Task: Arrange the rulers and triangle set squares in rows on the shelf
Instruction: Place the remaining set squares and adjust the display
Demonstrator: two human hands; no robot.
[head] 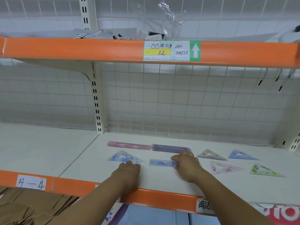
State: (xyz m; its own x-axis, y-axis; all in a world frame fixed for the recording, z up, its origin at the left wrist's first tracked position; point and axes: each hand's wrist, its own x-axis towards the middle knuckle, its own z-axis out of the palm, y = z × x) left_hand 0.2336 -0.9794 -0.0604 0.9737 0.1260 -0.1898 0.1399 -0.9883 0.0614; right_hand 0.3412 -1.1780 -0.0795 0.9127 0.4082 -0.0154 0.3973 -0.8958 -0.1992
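On the white shelf point(162, 181) lie a pink ruler point(128, 145) and a purple ruler point(170, 148) end to end at the back. In front of them sit a blue set square point(124, 157) and a short blue ruler point(160, 162). My left hand point(129, 170) rests with its fingertips on the blue set square's near edge. My right hand point(186, 166) pinches the right end of the blue ruler. To the right lie a pale set square point(210, 155), a blue one point(241, 155), a pink one point(224, 167) and a green one point(263, 170).
A wire grid panel point(186, 103) backs the shelf. The orange upper shelf edge point(81, 47) with a price label point(170, 50) hangs overhead. Black hooks point(276, 78) hang at the upper right. Brown paper bags point(32, 207) lie below left.
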